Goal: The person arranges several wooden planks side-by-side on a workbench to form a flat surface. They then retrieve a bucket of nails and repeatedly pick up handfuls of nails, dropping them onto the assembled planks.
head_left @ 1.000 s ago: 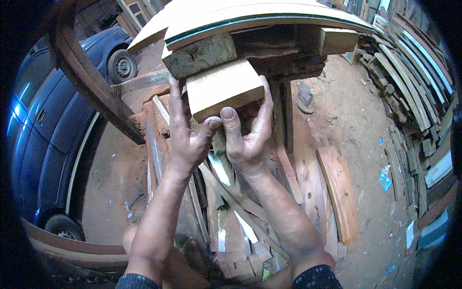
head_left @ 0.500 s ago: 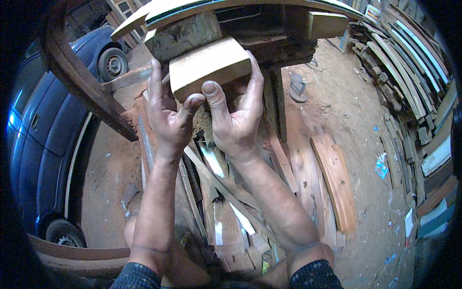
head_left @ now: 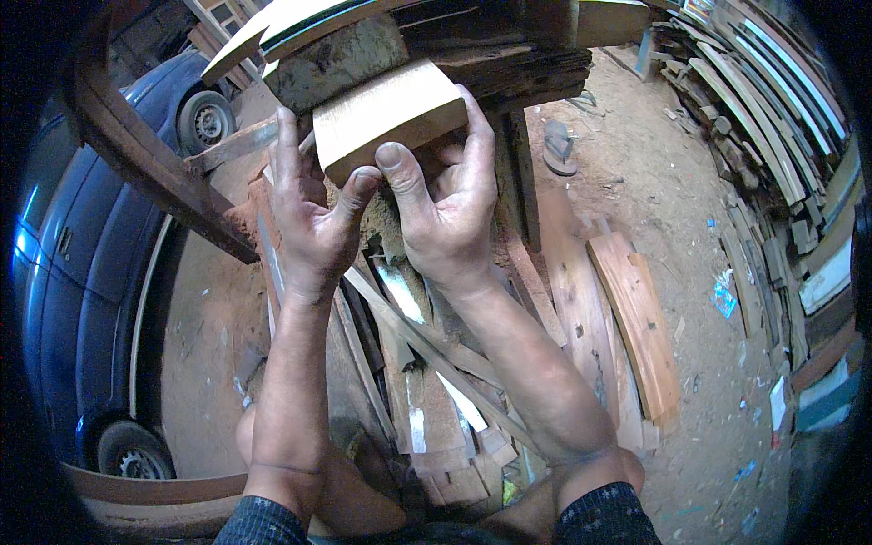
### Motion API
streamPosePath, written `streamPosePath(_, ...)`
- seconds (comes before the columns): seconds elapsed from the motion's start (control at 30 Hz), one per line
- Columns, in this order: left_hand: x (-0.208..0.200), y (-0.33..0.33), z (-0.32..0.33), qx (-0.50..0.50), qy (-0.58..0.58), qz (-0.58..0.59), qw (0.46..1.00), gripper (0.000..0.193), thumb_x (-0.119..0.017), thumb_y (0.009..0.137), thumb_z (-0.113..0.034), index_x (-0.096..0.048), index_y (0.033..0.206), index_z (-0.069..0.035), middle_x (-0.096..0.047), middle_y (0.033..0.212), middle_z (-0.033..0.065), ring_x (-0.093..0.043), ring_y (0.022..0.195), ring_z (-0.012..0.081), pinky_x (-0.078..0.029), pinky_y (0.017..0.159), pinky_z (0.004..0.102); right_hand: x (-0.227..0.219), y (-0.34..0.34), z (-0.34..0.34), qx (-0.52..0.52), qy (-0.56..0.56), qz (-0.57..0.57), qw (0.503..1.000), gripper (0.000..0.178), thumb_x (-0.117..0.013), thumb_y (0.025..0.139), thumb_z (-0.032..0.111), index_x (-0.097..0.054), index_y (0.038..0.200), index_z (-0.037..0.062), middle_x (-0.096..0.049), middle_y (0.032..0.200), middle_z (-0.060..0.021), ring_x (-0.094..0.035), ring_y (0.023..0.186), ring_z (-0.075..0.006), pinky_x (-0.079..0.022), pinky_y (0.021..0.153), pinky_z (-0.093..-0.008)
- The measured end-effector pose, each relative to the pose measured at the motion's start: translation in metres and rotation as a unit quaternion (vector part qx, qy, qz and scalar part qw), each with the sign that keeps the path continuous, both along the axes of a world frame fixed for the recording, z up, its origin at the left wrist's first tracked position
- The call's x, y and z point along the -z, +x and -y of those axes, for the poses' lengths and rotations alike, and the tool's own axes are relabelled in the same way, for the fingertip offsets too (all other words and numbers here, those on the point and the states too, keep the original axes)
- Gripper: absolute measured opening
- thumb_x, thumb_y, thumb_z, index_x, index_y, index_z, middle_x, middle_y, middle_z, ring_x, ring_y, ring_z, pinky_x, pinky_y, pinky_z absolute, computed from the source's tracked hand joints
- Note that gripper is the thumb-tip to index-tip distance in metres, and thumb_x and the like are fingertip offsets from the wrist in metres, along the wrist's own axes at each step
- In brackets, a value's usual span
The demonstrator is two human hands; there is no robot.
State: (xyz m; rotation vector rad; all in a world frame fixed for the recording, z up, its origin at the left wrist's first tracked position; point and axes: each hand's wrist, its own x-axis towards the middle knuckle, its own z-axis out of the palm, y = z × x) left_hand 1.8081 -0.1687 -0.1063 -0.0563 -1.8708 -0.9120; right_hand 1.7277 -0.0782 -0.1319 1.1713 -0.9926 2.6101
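A pale wooden block lies between my two hands, its broad face up and its near edge toward me. My left hand cups its left side, with the thumb against the near edge and the fingers up along the side. My right hand grips the right side, thumb tip on the near edge and fingers partly hidden under and behind the block. Right behind it, a rougher greyish wood block sits beneath a long board. Whether the two blocks touch I cannot tell.
Dark worn timbers of a bench stand beyond my hands. Below are several offcuts and a reddish-brown plank. A blue vehicle is at left behind a curved wooden beam. Stacked boards line the right; a sandal lies on the ground.
The view has shifted slightly, so the bench, block and hands appear a little higher and further left. My grip on the block looks the same.
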Motion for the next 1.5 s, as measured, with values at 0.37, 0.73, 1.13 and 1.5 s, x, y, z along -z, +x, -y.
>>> streamPosePath(0.37, -0.004, -0.011, -0.017, -0.042, 0.060, 0.017, 0.997, 0.129, -0.077, 0.083, -0.061, 0.001, 0.160, 0.006, -0.031, 0.158, 0.0297, -0.035, 0.146, 0.0332, -0.028, 0.121, 0.0402, 0.002, -0.002, 0.004, 0.020, -0.009, -0.001, 1.000, 0.081, -0.078, 0.093, 0.026, -0.028, 0.148, -0.0061, -0.061, 0.123, -0.0196, -0.062, 0.112, -0.0249, -0.051, 0.097, -0.0360)
streamPosePath(0.73, 0.000, -0.009, -0.009, -0.011, 0.069, 0.006, 0.998, 0.121, -0.073, 0.089, -0.058, 0.001, 0.160, 0.005, -0.042, 0.152, 0.0256, -0.049, 0.133, 0.0261, -0.039, 0.112, 0.0345, -0.003, -0.002, 0.003, -0.047, -0.026, 0.001, 0.999, 0.069, -0.075, 0.094, 0.016, -0.030, 0.142, -0.0038, -0.061, 0.121, -0.0181, -0.064, 0.111, -0.0208, -0.054, 0.096, -0.0337)
streamPosePath(1.13, -0.004, 0.000, 0.002, -0.033, 0.029, 0.067, 0.997, 0.106, -0.063, 0.095, -0.060, -0.012, 0.160, 0.007, -0.061, 0.133, 0.0212, -0.060, 0.117, 0.0203, -0.049, 0.098, 0.0313, -0.008, -0.004, 0.005, -0.032, -0.031, 0.007, 0.999, 0.071, -0.080, 0.091, 0.020, -0.034, 0.138, -0.0052, -0.065, 0.115, -0.0205, -0.068, 0.104, -0.0227, -0.057, 0.089, -0.0332)
streamPosePath(1.5, 0.004, -0.010, 0.005, -0.038, 0.021, 0.003, 0.999, 0.113, -0.066, 0.088, -0.069, -0.018, 0.161, 0.003, -0.054, 0.142, 0.0226, -0.056, 0.126, 0.0243, -0.046, 0.104, 0.0347, -0.004, -0.001, 0.010, -0.046, -0.054, -0.001, 0.998, 0.063, -0.073, 0.096, 0.014, -0.032, 0.141, -0.0034, -0.061, 0.121, -0.0201, -0.064, 0.112, -0.0223, -0.055, 0.096, -0.0345)
